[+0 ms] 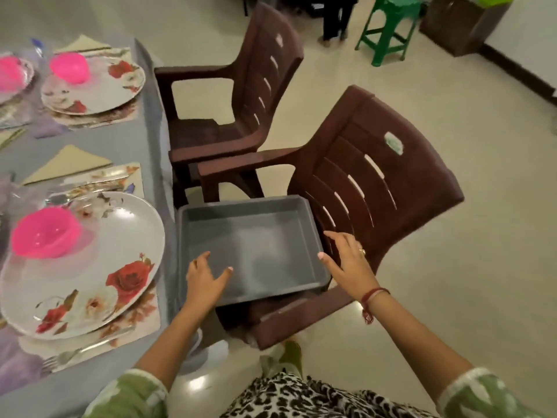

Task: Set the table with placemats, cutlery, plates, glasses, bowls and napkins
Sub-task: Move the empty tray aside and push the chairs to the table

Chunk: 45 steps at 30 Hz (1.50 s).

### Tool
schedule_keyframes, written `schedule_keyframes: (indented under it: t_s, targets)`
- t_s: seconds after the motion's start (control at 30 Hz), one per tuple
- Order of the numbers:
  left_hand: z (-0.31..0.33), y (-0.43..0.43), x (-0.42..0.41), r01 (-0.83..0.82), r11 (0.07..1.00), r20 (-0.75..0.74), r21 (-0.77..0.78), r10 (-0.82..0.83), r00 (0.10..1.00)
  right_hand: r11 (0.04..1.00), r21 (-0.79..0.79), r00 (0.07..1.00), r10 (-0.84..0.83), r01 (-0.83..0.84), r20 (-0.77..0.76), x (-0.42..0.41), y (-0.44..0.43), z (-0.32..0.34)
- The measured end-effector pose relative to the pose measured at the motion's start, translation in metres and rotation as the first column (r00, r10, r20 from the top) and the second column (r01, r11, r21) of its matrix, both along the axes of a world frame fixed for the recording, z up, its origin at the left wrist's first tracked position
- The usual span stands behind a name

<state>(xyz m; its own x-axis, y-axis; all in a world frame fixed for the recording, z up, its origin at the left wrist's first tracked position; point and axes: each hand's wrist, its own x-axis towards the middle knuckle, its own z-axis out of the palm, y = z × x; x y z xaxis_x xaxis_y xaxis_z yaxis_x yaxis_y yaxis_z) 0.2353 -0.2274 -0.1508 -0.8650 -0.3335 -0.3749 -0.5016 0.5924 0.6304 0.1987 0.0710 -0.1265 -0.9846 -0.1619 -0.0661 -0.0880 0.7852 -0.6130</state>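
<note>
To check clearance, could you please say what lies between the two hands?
Head view: only the empty grey tray lies between left hand and right hand.

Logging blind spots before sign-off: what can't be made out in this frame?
Head view:
- Far bowl: cut by the left edge.
- Glasses: blur smears the table's left side; none confirmable.
- Fork: blurred; other cutlery unclear.
- Chair seat: hidden under the tray.
- Left hand, right hand: contact with tray unclear.

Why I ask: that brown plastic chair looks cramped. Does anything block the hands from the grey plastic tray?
Nothing visible does. The left hand is at the near-left rim of the empty grey plastic tray, the right hand at its right rim.
</note>
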Motion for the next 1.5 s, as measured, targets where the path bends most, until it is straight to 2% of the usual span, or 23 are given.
schedule_keyframes:
  t_s: [0.17,0.27,0.37,0.6,0.77,0.87,0.93,1.1,1.23,1.37,1.5]
  targets:
    - [-0.038,-0.013,-0.059,-0.095,0.985,0.118,-0.147,0.113,0.987,0.988,0.136,0.98,0.039,-0.067,0.197,-0.072,0.004,-0.049]
    - [-0.063,-0.019,-0.082,-0.013,0.958,0.206,-0.286,0.074,0.976,0.968,0.217,0.943,0.049,-0.126,0.328,-0.103,0.002,-0.085]
    - [-0.094,-0.021,-0.091,0.152,0.906,0.344,-0.395,-0.007,0.939,0.934,0.3,0.89,0.04,-0.195,0.454,-0.128,0.002,-0.125]
    - [-0.139,0.001,-0.072,0.374,0.824,0.481,-0.425,-0.144,0.865,0.92,0.349,0.782,-0.084,-0.178,0.618,-0.158,0.002,-0.2]
    - [-0.157,0.029,-0.047,0.433,0.835,0.527,-0.34,-0.212,0.823,0.951,0.308,0.71,-0.212,-0.007,0.672,-0.167,-0.004,-0.228]
    - [-0.157,0.035,-0.039,0.394,0.856,0.484,-0.335,-0.202,0.851,0.946,0.241,0.698,-0.322,0.216,0.64,-0.176,-0.007,-0.229]
    - [-0.153,0.036,-0.04,0.381,0.855,0.453,-0.351,-0.201,0.869,0.947,0.208,0.739,-0.322,0.246,0.592,-0.181,-0.007,-0.22]
    - [-0.129,0.034,-0.051,0.355,0.849,0.396,-0.391,-0.193,0.898,0.978,0.126,0.884,-0.205,0.167,0.421,-0.185,-0.013,-0.159]
    - [-0.103,0.034,-0.063,0.323,0.849,0.333,-0.418,-0.187,0.924,0.98,-0.08,0.944,-0.153,0.183,0.293,-0.182,-0.027,-0.098]
    - [-0.074,0.037,-0.074,0.283,0.855,0.279,-0.434,-0.171,0.945,0.991,-0.074,0.975,-0.097,0.114,0.2,-0.182,-0.024,-0.041]
    - [-0.051,0.039,-0.085,0.2,0.864,0.18,-0.463,-0.13,0.975,0.999,0.006,0.997,-0.039,0.039,0.066,-0.186,-0.005,0.029]
